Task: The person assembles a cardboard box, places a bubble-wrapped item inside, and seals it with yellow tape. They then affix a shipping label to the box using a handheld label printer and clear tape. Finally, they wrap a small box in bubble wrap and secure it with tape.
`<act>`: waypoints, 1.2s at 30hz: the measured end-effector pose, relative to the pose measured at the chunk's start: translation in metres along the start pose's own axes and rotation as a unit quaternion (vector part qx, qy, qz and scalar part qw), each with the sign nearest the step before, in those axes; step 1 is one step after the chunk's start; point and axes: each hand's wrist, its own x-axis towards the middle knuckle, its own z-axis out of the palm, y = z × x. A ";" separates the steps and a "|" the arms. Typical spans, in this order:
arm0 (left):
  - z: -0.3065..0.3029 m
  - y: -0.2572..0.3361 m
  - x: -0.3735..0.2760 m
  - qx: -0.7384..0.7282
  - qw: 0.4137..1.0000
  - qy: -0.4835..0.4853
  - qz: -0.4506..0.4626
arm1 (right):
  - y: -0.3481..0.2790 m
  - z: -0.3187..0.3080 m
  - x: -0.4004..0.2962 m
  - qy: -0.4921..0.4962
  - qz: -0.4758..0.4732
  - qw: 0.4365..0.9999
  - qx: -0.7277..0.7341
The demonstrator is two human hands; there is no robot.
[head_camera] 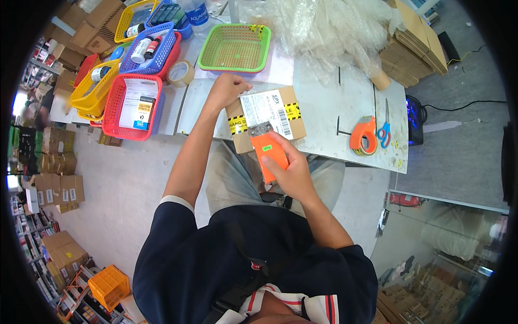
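A cardboard box (298, 127) with a white printed label (263, 106) and strips of yellow and black tape lies at the table's front edge. My right hand (289, 168) is closed on an orange tape dispenser (269, 152), whose metal end rests over the lower part of the label. At the box's upper left corner is my left hand (230, 91), its fingers bent together near what looks like a bit of clear tape; whether it grips this I cannot tell. Behind the box stands a green plastic basket (234, 69).
At the right lie a second orange tape dispenser (357, 135) and blue-handled scissors (384, 133). Bubble wrap (323, 32) heaps at the back beside flattened cardboard (417, 44). A tape roll (181, 73) and a red basket (107, 117) holding a small box are at the left.
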 end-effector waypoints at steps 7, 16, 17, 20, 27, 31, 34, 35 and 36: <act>0.003 -0.004 0.000 0.007 1.000 -0.003 -0.003 | -0.005 0.005 0.004 0.001 0.052 0.998 0.024; 0.010 -0.045 0.016 0.019 0.997 -0.025 0.066 | 0.000 0.003 0.012 -0.009 0.052 0.999 0.003; 0.008 -0.043 0.014 0.010 0.999 -0.010 0.051 | 0.000 0.002 0.012 -0.013 0.059 0.998 0.007; 0.014 -0.036 0.008 -0.079 0.997 -0.004 0.019 | 0.010 0.003 0.011 0.015 -0.017 0.999 -0.032; 0.035 -0.038 -0.006 -0.062 0.997 0.042 0.029 | 0.013 0.009 -0.020 0.039 0.044 0.998 0.021; 0.035 -0.033 -0.010 -0.065 0.997 0.050 0.004 | 0.037 0.006 -0.047 0.049 -0.008 0.999 0.021; 0.029 -0.021 -0.015 0.020 0.999 0.037 -0.015 | 0.058 0.005 -0.051 0.053 -0.041 0.997 -0.026; 0.030 -0.016 -0.019 0.087 0.987 0.106 0.088 | 0.064 0.005 -0.050 0.054 -0.045 0.997 -0.023; 0.030 -0.008 -0.027 0.153 0.954 0.173 0.190 | 0.070 0.004 -0.048 0.054 -0.050 0.997 -0.020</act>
